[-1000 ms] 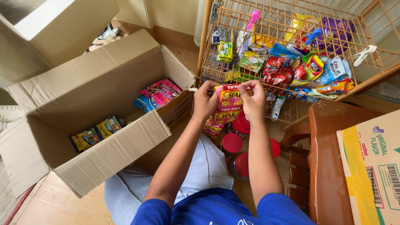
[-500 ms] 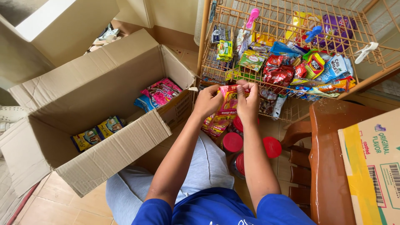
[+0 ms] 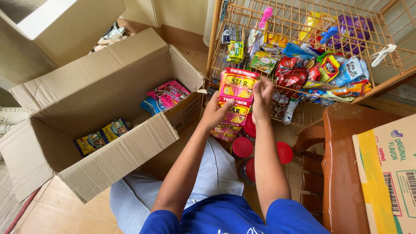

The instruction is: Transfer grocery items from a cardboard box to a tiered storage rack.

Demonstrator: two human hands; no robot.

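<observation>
I had left hand (image 3: 213, 115) pinching strip of red-yellow sachets (image 3: 236, 97) low down — right hand (image 3: 262, 99) gripped its upper edge, beside wire rack (image 3: 303, 26), open cardboard box (image 3: 104, 117) left.

Floor's beige tile (image 3: 56, 212), cream wall (image 3: 182, 15) w/ brown baseboard (image 3: 186, 38) up top. I see a brown wooden chair (image 3: 342, 173) on the right and an orange wire rack (image 3: 303, 26) against the wall. Daylight, soft, no hard shadows.
</observation>
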